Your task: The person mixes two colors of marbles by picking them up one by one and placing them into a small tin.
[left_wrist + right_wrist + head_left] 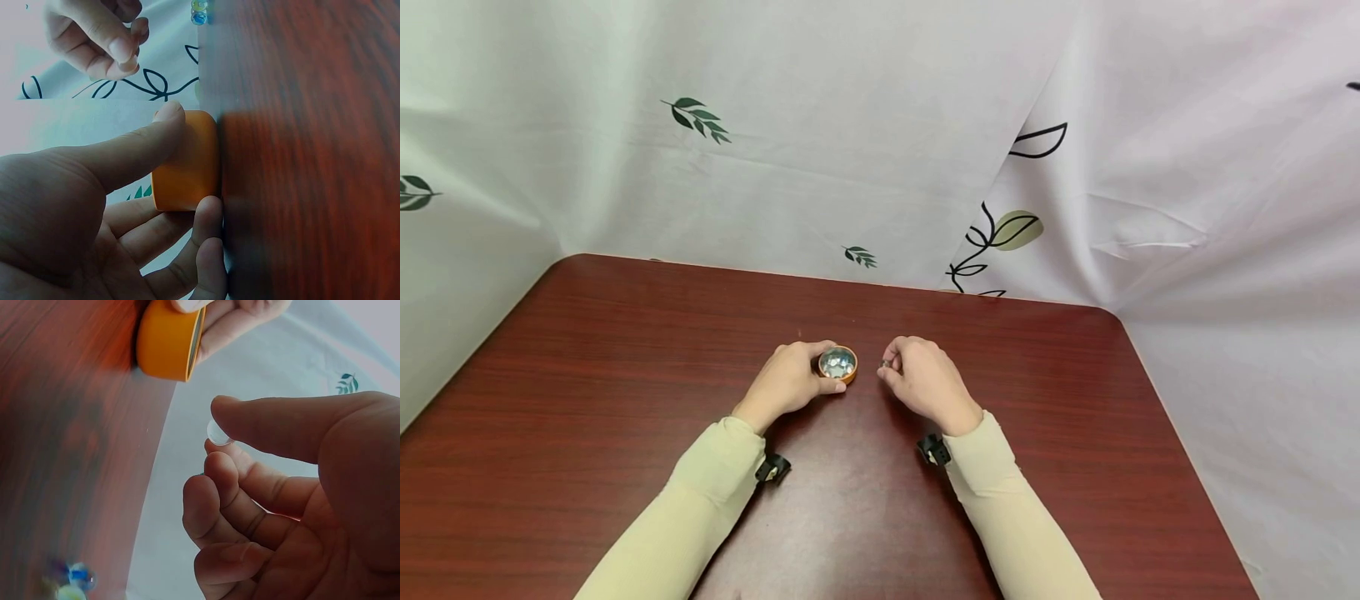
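Orange cup stands upright on the bench, plain-sided, glassy pieces glinting inside, your left hand gripping its wall; and near it, apart, your right hand pinches a small clear round piece!

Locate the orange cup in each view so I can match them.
Head: orange cup, slightly left of and below centre.
Left wrist: orange cup, near the centre.
Right wrist: orange cup, at the top edge, left of centre.
Shared landmark: the left hand, holding it in all three.
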Demonstrator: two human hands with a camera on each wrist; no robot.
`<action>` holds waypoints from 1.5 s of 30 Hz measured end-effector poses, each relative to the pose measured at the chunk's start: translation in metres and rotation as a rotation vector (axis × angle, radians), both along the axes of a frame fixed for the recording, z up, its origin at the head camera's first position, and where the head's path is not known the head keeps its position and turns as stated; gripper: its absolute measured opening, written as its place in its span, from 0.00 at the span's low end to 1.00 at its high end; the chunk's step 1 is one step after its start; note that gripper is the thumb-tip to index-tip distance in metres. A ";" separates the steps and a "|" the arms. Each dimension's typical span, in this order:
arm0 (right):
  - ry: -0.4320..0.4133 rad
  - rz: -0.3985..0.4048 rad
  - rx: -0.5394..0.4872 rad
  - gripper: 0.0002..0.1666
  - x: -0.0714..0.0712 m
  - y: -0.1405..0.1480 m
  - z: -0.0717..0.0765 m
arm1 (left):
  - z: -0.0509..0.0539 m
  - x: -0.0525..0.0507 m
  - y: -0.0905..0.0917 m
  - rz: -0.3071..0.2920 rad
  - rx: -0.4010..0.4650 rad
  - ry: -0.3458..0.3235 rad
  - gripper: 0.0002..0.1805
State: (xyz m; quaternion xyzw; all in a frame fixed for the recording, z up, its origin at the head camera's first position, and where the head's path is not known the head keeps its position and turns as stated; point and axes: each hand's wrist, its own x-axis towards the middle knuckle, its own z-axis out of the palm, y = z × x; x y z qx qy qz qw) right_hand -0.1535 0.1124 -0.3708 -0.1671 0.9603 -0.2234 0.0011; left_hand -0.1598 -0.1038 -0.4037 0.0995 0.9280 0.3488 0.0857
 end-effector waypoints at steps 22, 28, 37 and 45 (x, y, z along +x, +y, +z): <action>-0.003 0.041 -0.022 0.05 -0.004 -0.022 -0.002 | -0.001 -0.001 -0.001 -0.013 -0.001 0.029 0.31; -0.007 0.047 -0.014 0.05 -0.005 -0.028 -0.005 | -0.001 -0.002 -0.001 -0.016 0.001 0.041 0.30; -0.003 0.066 -0.015 0.05 -0.007 -0.033 -0.006 | -0.001 -0.001 -0.001 -0.022 0.013 0.043 0.28; -0.004 0.067 -0.037 0.04 -0.007 -0.038 -0.007 | -0.001 -0.002 -0.001 -0.022 0.006 0.041 0.31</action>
